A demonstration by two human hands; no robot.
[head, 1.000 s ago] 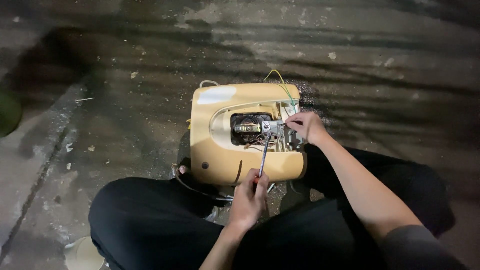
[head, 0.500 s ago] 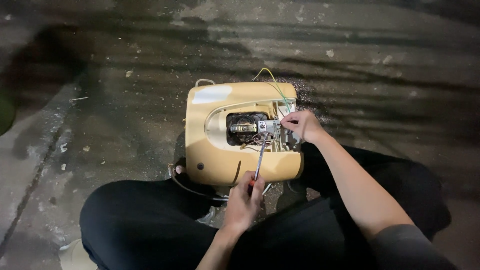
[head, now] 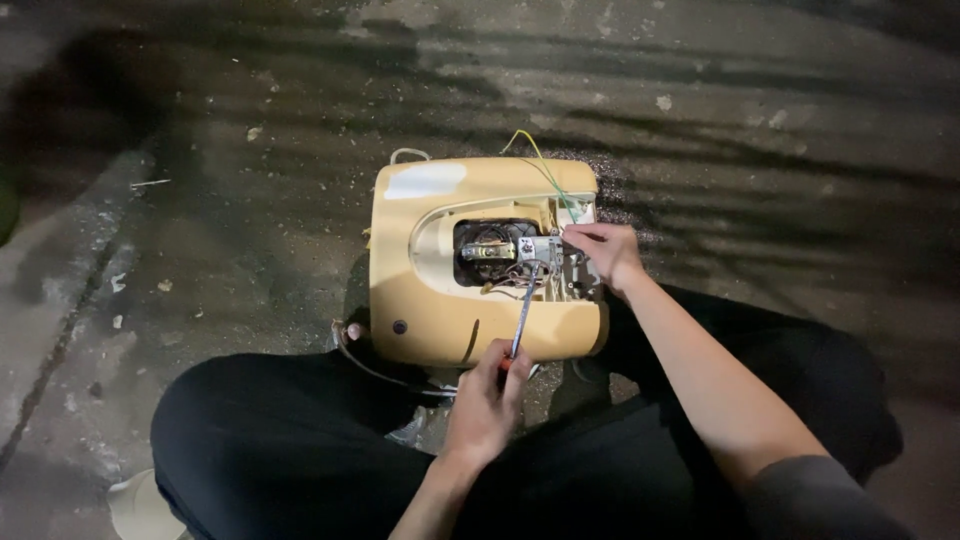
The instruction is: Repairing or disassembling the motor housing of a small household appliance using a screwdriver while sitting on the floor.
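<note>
Person sits cross-legged on a dirty concrete floor [head: 250, 200], black trousers [head: 300, 450], a yellow appliance casing [head: 420, 290] lying flat just in front of the knees.

Left hand [head: 485, 405]: forearm comes up from the bottom edge between the legs, wrist roughly straight, hand just below the casing's near edge. Fingers curled tight around the handle of a screwdriver [head: 523, 318], a bit of red handle showing at the fingertips. The metal shaft runs up and slightly right from the hand, over the casing's near rim, tip down in the open cavity by the metal bracket [head: 545, 250].

Right hand [head: 603, 252]: bare forearm reaches in from the lower right across the right knee, dark sleeve at the upper arm, hand resting at the casing's right edge. Fingers bent and drawn together, tips pinched on the small metal parts at the right side of the cavity; what exactly they grip cannot be told.

Inside the casing opening: a dark motor [head: 488, 248] left of the bracket, thin wires below it. A green-yellow wire [head: 545, 170] loops out past the casing's far right corner. A black cable [head: 375, 365] leaves the casing's near left corner and runs under the left knee. A pale rounded object [head: 135, 505] sits well left of the casing, by the left thigh.
</note>
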